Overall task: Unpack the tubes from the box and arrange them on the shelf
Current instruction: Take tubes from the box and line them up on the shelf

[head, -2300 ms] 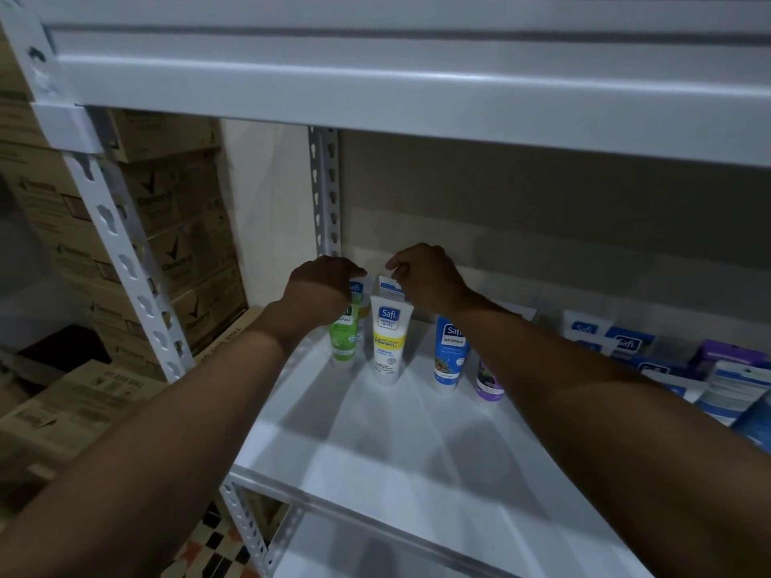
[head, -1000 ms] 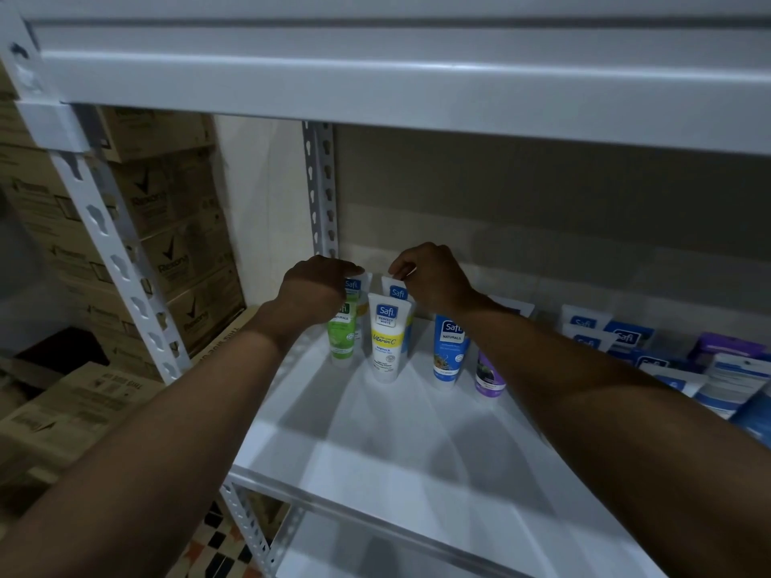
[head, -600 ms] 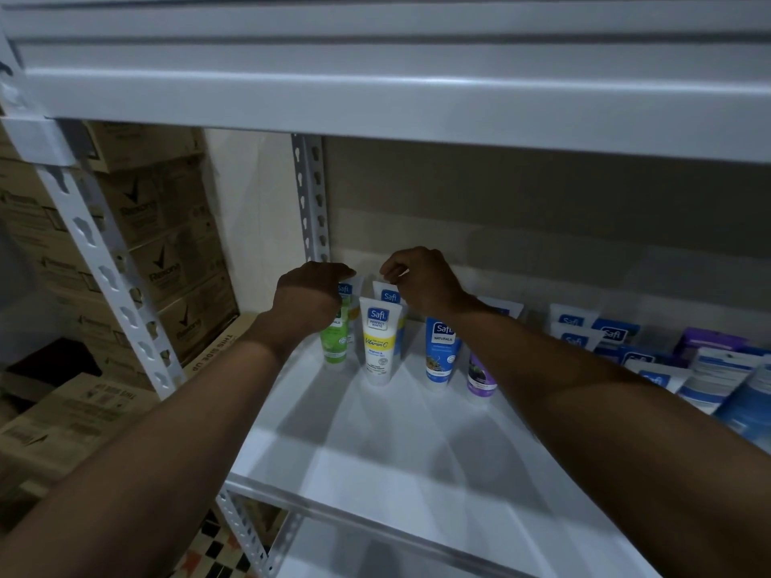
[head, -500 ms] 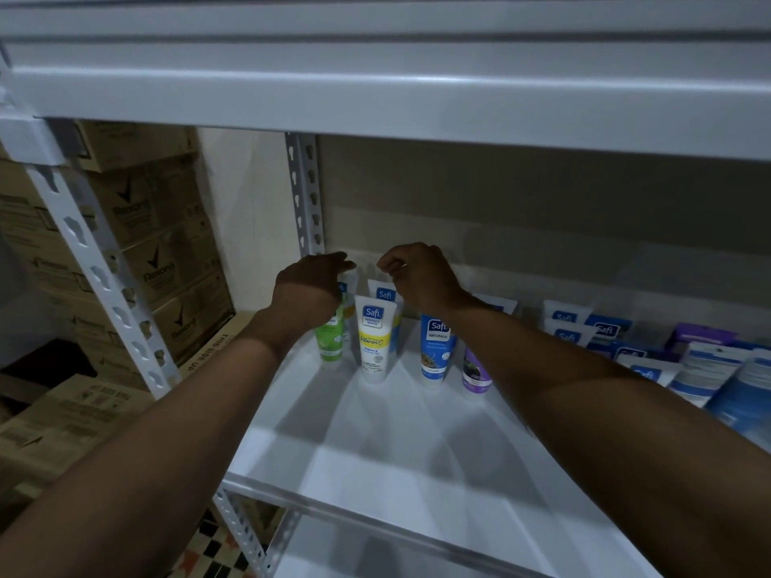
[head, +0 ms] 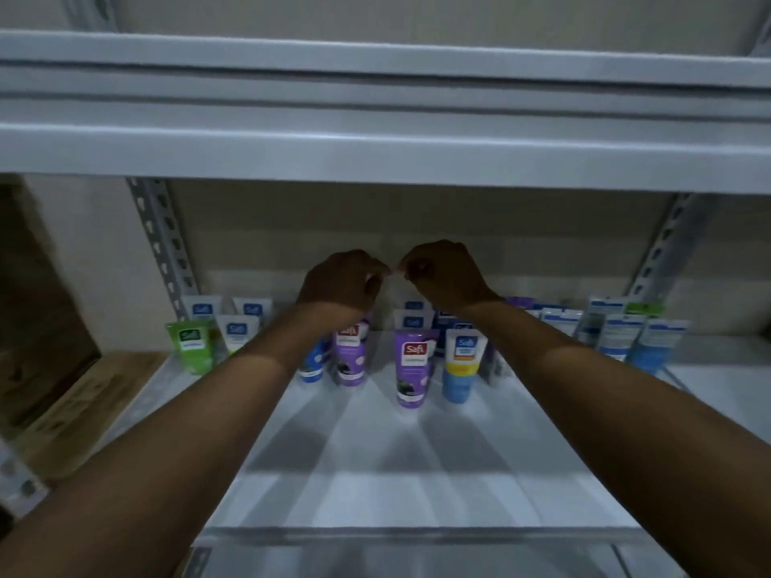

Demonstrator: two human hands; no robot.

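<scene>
Both hands hover over the middle of the white shelf (head: 375,452), above the standing tubes. My left hand (head: 342,281) and my right hand (head: 446,273) are curled, with their fingertips almost meeting; I make out nothing in either, though the spot is blurred. Below them stand two purple tubes (head: 350,352) (head: 413,367), a blue and yellow tube (head: 461,365) and a blue tube (head: 313,362) partly behind my left forearm. At the left end stand a green tube (head: 190,346) and white tubes (head: 238,331).
Several more white and blue tubes (head: 617,331) stand at the right end. The upper shelf (head: 375,139) hangs low over my hands. Perforated uprights (head: 160,244) (head: 663,252) frame the bay. Cardboard boxes (head: 41,327) sit left of the rack.
My view and both hands have shifted right, from the green and white tubes at the left end to the middle of the shelf. The hands have let go of those tubes and risen.
</scene>
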